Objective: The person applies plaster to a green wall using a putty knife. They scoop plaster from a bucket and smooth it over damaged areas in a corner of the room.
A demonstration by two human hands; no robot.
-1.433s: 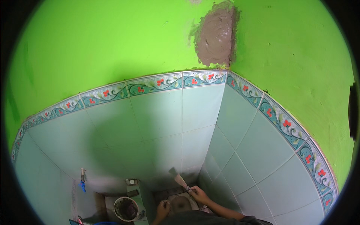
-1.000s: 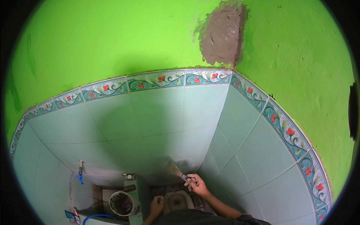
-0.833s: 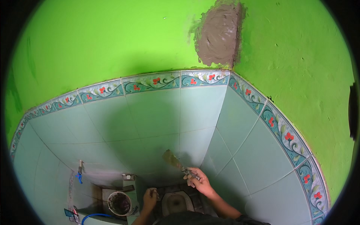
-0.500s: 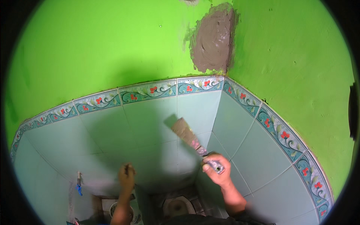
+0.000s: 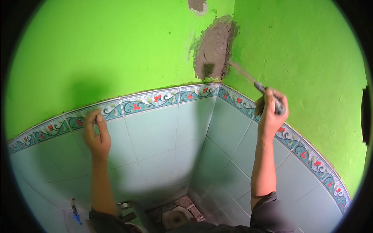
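Observation:
My right hand [image 5: 272, 110] is closed around the handle of a putty knife [image 5: 243, 72], raised in front of the right-hand green wall. Its blade, seen nearly edge-on and a little blurred, points up and left to the right edge of a grey-brown mortar patch [image 5: 211, 48] in the corner. I cannot tell whether the tip touches the wall. My left hand [image 5: 98, 134] is up in front of the patterned tile border at the left, its fingers curled in and thumb upright; whatever they may hold is hidden.
A floral tile border [image 5: 151, 100] runs round the corner above pale green tiles [image 5: 153, 128]. A smaller mortar spot [image 5: 198, 5] lies higher on the left wall. Below are a squat toilet [image 5: 176, 219] and a tap with a blue handle [image 5: 76, 217].
Both my hands have risen. The putty knife has gone from in front of the tiles up to the mortar patch, its blade turned edge-on. The view has shifted slightly.

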